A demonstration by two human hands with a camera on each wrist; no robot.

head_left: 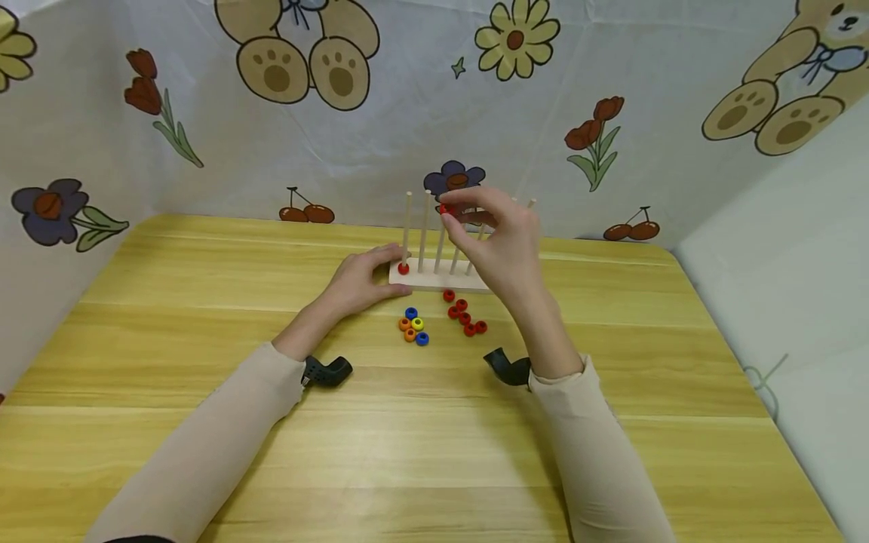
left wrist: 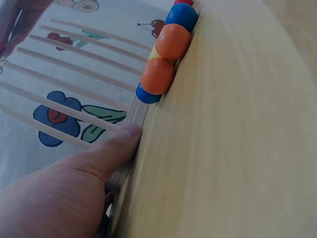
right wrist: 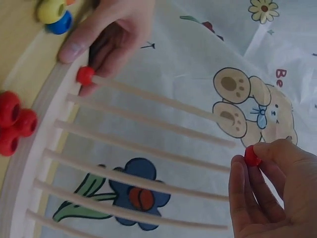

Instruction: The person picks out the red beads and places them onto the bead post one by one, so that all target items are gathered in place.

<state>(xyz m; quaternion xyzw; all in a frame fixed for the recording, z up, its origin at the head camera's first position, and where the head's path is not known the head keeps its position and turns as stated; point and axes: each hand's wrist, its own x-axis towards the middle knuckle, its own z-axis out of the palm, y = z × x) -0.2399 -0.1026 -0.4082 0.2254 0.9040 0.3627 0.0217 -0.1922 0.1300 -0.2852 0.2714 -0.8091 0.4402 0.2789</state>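
Observation:
A pale wooden peg stand (head_left: 424, 283) with a row of upright pegs stands near the back of the table. My left hand (head_left: 356, 283) grips its left end, thumb along the front edge and fingers behind. One red bead (head_left: 403, 268) sits at the bottom of the leftmost peg. Up at the height of the peg tops, my right hand (head_left: 505, 245) pinches another red bead (right wrist: 252, 155) between thumb and fingertips. In the right wrist view this bead is close beside the tips of the pegs. The right hand hides some of the pegs in the head view.
Several loose red beads (head_left: 465, 318) lie in front of the stand. To their left is a small cluster of blue, orange and yellow beads (head_left: 417, 323). A printed cloth (head_left: 380, 151) hangs behind the table, and a white wall (head_left: 781, 302) runs along the right.

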